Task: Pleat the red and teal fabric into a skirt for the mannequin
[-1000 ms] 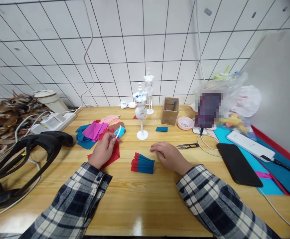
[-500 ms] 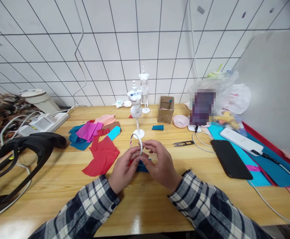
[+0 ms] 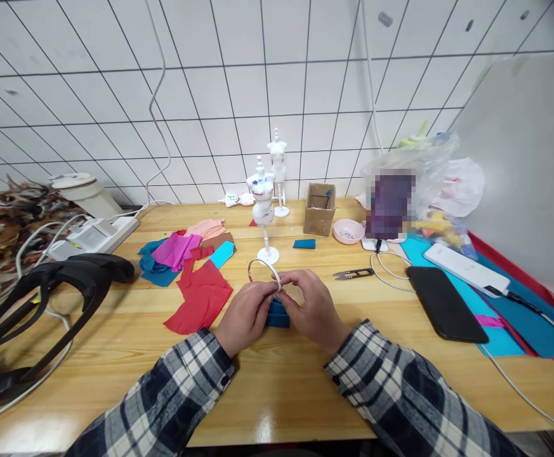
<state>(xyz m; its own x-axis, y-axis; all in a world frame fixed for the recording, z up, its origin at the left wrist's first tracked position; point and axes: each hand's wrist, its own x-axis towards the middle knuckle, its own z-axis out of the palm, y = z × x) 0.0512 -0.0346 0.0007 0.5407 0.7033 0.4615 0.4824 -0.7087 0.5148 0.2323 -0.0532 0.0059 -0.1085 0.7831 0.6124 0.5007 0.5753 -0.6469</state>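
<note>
My left hand (image 3: 247,316) and my right hand (image 3: 313,310) meet in the middle of the table. Fingertips of both are pinched on a thin white ring, a narrow roll of tape (image 3: 275,271) by its look, held upright. Just below them lies the pleated blue piece (image 3: 278,318); its red end is hidden behind my left hand. A red sheet (image 3: 199,299), cloth or crepe paper, is spread left of my left hand. Beyond the ring stands a small white dress-form mannequin (image 3: 261,200).
Coloured pieces (image 3: 176,251) are heaped at the left, near a black headset-like frame (image 3: 91,279). Behind are a cardboard box (image 3: 319,222) and a pink bowl (image 3: 349,232). Thread snips (image 3: 355,273), a black phone (image 3: 445,304) and a white power bank (image 3: 467,269) lie at right.
My left hand has carried the tape roll from the red sheet to the middle. My right hand has come in to grip it too, and the fingers have since drawn closer together.
</note>
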